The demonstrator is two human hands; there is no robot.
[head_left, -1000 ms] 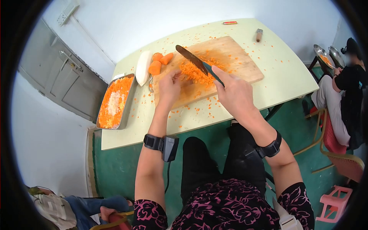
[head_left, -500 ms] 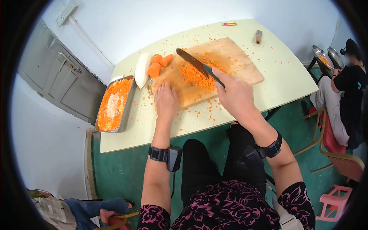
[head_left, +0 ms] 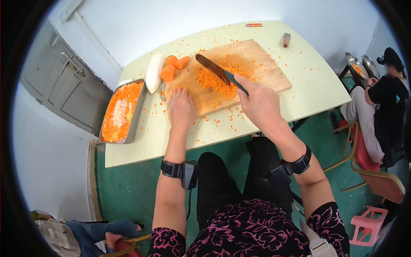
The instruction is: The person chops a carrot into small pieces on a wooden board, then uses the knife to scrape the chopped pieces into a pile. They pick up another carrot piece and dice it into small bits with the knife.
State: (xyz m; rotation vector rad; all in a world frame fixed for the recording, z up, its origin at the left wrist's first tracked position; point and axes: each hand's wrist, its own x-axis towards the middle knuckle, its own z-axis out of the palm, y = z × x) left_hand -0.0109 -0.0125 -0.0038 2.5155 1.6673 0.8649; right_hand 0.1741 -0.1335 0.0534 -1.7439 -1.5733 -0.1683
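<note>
My right hand [head_left: 260, 103] is closed around the dark handle of a kitchen knife [head_left: 212, 67], whose blade lies over a heap of chopped carrot [head_left: 209, 81]. The heap is spread on a wooden cutting board [head_left: 269, 75]. My left hand [head_left: 182, 108] rests flat on the board's near left corner, fingers stretched out, holding nothing. Just beyond that hand are several carrot pieces [head_left: 168, 73] and a peeled white radish [head_left: 154, 73]. To the left, a metal tray [head_left: 136, 112] holds chopped carrot with a paler chopped heap on top.
Carrot bits are scattered over the pale table [head_left: 145, 150]. A small red packet [head_left: 254, 25] and a short-handled tool [head_left: 286, 40] lie towards the back. At right a person [head_left: 385, 103] sits on a chair near metal bowls; a pink stool [head_left: 369, 225] stands below. Another person sits lower left.
The whole view has shifted slightly, moving the table and board a little left in the picture. Both hands keep nearly the same places on the board and knife.
</note>
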